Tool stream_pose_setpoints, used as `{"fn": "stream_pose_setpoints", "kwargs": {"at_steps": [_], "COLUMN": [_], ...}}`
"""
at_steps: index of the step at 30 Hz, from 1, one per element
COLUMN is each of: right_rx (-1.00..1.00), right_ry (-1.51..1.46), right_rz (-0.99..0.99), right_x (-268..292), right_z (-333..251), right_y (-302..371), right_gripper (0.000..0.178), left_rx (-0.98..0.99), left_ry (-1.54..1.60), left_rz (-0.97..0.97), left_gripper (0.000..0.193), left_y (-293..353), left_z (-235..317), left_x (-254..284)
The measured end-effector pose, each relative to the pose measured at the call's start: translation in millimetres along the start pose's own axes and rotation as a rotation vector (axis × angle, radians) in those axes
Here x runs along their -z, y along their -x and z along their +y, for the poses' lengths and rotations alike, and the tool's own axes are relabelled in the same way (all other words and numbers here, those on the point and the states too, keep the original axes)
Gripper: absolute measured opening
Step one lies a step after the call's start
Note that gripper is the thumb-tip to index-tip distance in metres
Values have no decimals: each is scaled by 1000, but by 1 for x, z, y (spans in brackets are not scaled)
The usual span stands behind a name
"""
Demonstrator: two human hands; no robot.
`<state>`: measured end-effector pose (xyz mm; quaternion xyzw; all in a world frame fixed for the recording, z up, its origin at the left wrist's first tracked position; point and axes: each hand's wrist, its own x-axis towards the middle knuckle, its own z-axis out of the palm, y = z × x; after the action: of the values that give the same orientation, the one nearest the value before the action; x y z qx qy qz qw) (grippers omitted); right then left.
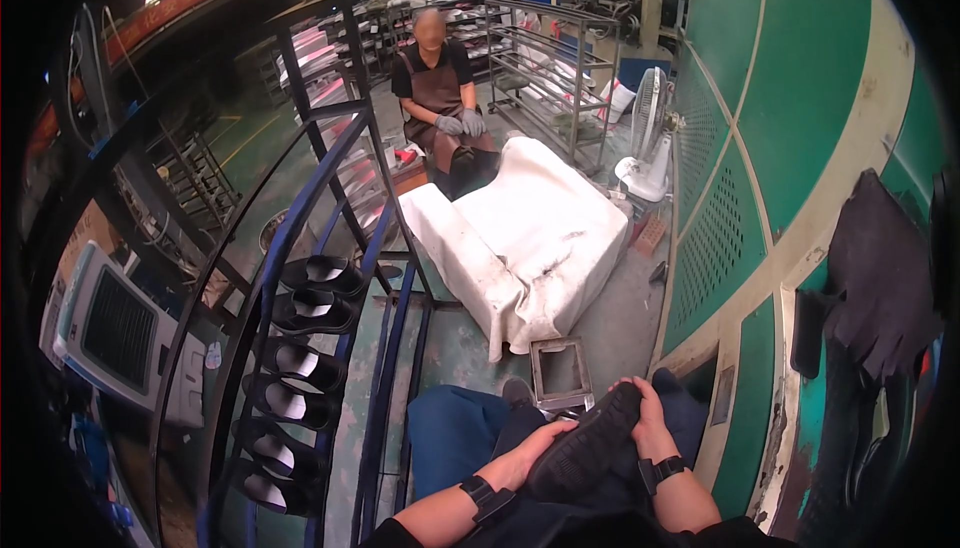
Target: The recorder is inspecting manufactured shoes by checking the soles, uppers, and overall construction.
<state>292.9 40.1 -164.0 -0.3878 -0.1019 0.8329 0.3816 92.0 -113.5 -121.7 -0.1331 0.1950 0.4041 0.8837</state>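
Note:
Over my lap I hold a black shoe (588,446), its ridged sole turned up toward me and its toe pointing away. My left hand (530,451) grips the shoe along its left edge. On the other side, my right hand (650,416) is wrapped around the edge near the toe. The fingers of both hands are partly hidden by the shoe. Each wrist wears a dark band.
Several black shoes (290,403) stand on a blue-edged rack (262,333) at my left. A white cloth-covered table (545,213) is ahead, a square metal frame (561,372) before it. Beyond sits a person (435,98) in grey gloves. A fan (648,143) and green machine (735,208) flank the right.

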Motion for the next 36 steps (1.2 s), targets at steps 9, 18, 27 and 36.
{"fn": "stream_pose_setpoints", "kwargs": {"at_steps": [9,18,27,36], "right_rx": [72,99,-61,-54], "right_ry": [163,169,587,557], "right_rz": [54,-53,-357,-323], "right_x": [-15,-30,-55,-52], "right_z": [26,36,24,22], "right_y": [-11,3,3,-2], "right_gripper": [25,21,32,27], "left_rx": [-32,-178,-400,-346], "left_ry": [-7,-369,-604,-633], "left_rz": [87,316,569,381], "left_gripper": [33,43,60,72], "left_y": [20,56,-26,-71], "left_z": [12,10,53,61], "left_x": [-3,-19,-16,0]}}
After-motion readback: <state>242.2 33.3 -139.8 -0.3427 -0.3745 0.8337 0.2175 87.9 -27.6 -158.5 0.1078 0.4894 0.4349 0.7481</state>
